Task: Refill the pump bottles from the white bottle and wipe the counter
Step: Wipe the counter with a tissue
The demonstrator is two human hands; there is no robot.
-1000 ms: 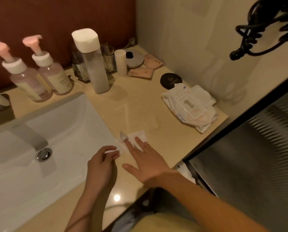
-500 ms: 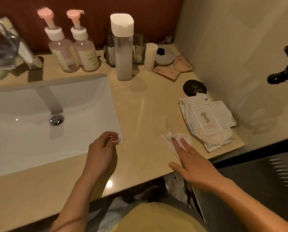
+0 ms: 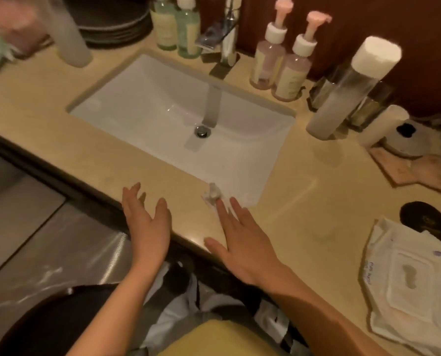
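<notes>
Two pump bottles with pink heads (image 3: 268,57) (image 3: 295,70) stand behind the sink on the beige counter (image 3: 317,201). Right of them stands the tall white-capped bottle (image 3: 347,91). My right hand (image 3: 242,237) lies flat, its straight fingers pressing a crumpled white wipe (image 3: 214,196) onto the counter at the sink's near right corner. My left hand (image 3: 147,219) is open with spread fingers over the counter's front edge and holds nothing.
A white sink (image 3: 178,116) with a chrome tap (image 3: 227,39) fills the middle. A wipes pack (image 3: 409,286), a black coaster (image 3: 424,222) and small packets (image 3: 414,170) lie at right. Green bottles (image 3: 178,24), plates and a cup stand at back left.
My right hand has slid the wipe leftward from beside the wipes pack to the sink's corner. My left hand has uncurled and moved left along the front edge. The view has swung left.
</notes>
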